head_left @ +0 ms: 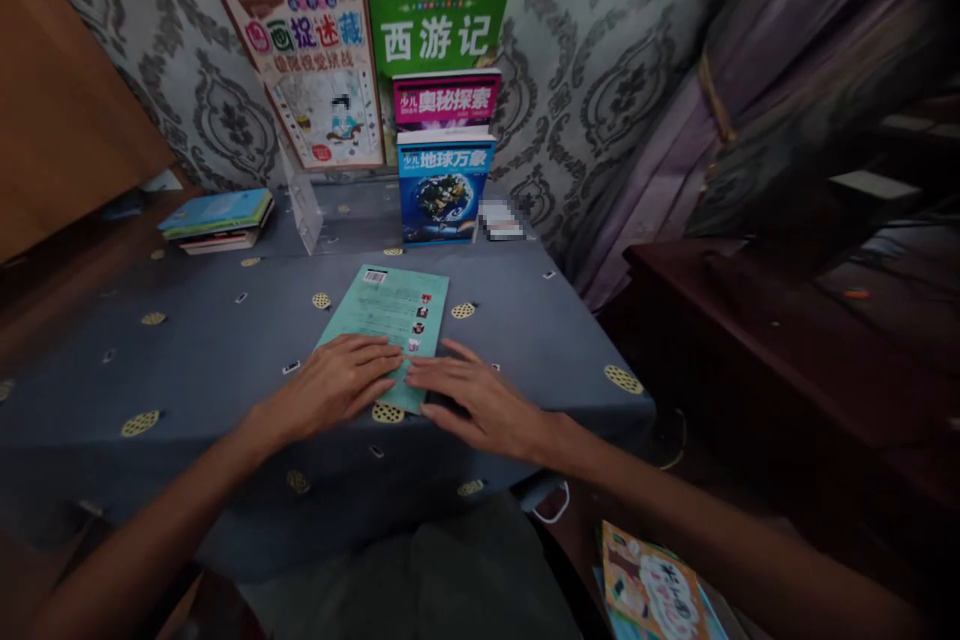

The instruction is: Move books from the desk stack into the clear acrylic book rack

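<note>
Damask wallpaper (pixel 570 90) backs a grey-blue cloth-covered table (pixel 202 370) with upright children's books (pixel 442 190). Teal booklet (pixel 382 310) lies flat near the front edge; left hand (pixel 334 385) and right hand (pixel 480 400) rest open, palms down, on its lower end.

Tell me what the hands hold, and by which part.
Nothing is gripped: the left hand and right hand lie flat on the lower end of a teal booklet.

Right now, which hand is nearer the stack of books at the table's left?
Left: the left hand lies on the teal booklet, right of the stack of books; the right hand lies farther right, at the booklet's edge.
</note>
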Tool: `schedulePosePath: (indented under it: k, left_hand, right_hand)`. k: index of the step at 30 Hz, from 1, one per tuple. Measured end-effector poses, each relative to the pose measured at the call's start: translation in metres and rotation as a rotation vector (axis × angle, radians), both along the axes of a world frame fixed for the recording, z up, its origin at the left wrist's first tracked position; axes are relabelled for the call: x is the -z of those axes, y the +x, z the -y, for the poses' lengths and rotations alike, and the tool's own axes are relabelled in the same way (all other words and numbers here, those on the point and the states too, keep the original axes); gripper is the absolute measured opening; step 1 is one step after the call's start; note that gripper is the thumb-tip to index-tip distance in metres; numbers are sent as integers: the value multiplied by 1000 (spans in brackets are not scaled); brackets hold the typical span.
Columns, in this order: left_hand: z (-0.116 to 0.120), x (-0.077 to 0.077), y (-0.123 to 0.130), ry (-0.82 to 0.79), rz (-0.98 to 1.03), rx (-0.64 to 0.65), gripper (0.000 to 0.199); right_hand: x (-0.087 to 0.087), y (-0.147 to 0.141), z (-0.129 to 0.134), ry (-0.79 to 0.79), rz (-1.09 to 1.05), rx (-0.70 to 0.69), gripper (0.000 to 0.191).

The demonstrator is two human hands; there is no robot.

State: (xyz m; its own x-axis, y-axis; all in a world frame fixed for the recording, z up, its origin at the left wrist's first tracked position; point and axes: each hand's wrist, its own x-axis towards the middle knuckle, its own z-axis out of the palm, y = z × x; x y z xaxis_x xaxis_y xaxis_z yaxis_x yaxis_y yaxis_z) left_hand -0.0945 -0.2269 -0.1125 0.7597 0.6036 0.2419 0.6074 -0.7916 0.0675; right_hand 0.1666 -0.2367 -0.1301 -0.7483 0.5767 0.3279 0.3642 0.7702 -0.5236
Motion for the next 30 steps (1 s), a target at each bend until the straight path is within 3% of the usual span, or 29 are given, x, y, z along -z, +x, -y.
schedulePosePath:
  k: [4,9,14,18,22,27,30]
  left_hand:
    - [-13,-3,-4,-34,18,-44,42]
    - [-38,3,-24,-81,13,-445,52]
    - [-56,5,-35,-144,105,-458,50]
    - [-58,2,-41,-157,224,-463,44]
    - [-49,1,-53,-282,299,-361,45]
    - [-16,2,-58,-318,167,-197,47]
    - [5,2,-56,-280,74,-163,55]
  right_hand:
    - [-6,-3,-34,-20,115,100,45]
    - [-6,-4,-98,-31,234,227,52]
    - [4,-6,-133,37,276,343,55]
    - [12,-7,-129,94,301,375,55]
    - [13,0,-108,143,245,288,51]
    - [17,27,-67,136,194,176,50]
    - [23,48,-41,152,203,80,63]
